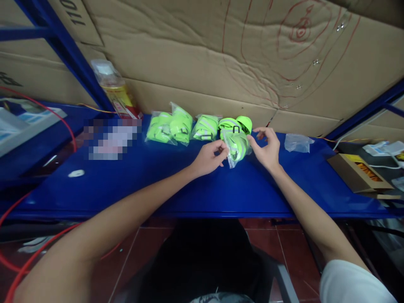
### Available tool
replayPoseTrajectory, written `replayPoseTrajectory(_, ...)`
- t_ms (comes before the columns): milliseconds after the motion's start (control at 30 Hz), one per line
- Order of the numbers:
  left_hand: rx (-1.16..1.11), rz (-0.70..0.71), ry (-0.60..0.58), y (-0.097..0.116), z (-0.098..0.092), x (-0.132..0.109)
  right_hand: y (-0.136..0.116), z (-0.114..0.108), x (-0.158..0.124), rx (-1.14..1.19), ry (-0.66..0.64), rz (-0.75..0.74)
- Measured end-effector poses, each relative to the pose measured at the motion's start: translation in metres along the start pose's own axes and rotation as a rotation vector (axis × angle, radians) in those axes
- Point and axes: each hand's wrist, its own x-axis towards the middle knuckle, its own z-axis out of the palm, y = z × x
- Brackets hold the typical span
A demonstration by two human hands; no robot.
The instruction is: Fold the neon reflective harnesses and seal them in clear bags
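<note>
A clear plastic bag [237,145] with a rolled neon-yellow reflective strap in it is between my hands over the blue table. My left hand [211,158] pinches the bag's left edge between thumb and fingers. On the other side, my right hand [267,148] has its thumb and fingers apart, the thumb tip at the bag's right edge; whether it touches cannot be made out. Just behind lie loose neon rolled straps [244,123] with a black buckle. To the left sit more bagged straps: one bag [205,127], another [181,126] and a third [160,127].
A bottle [117,90] with a yellow and red label stands at the back left. An empty clear bag [298,143] lies right of my right hand. An open cardboard box [360,173] is at the right end. Cardboard [195,54] walls the table's back.
</note>
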Motion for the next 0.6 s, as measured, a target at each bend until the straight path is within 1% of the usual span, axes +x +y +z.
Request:
replayPoseTrajectory(33,0.010,0.005,-0.008,0.000,0.001,0.000,-0.010,-0.001,-0.004,0.039,-0.020,-0.037)
replayPoseTrajectory(100,0.033,0.018,-0.027,0.001,0.005,-0.001,-0.029,0.000,-0.013,0.086,-0.134,-0.109)
replayPoseTrajectory(167,0.074,0.041,-0.057,0.001,0.008,-0.003,-0.045,0.003,-0.022,0.051,-0.220,-0.165)
replayPoseTrajectory(233,0.119,0.065,-0.065,0.002,0.009,-0.004,-0.054,0.007,-0.028,-0.004,-0.253,-0.188)
replayPoseTrajectory(333,0.139,0.073,-0.042,0.001,0.010,-0.004,-0.059,0.010,-0.031,-0.055,-0.298,-0.211)
replayPoseTrajectory(433,0.098,0.055,-0.046,0.001,0.009,-0.004,-0.059,0.008,-0.029,-0.072,-0.343,-0.230)
replayPoseTrajectory(600,-0.041,0.024,-0.053,0.007,0.010,-0.003,-0.060,0.000,-0.024,-0.039,-0.377,-0.169)
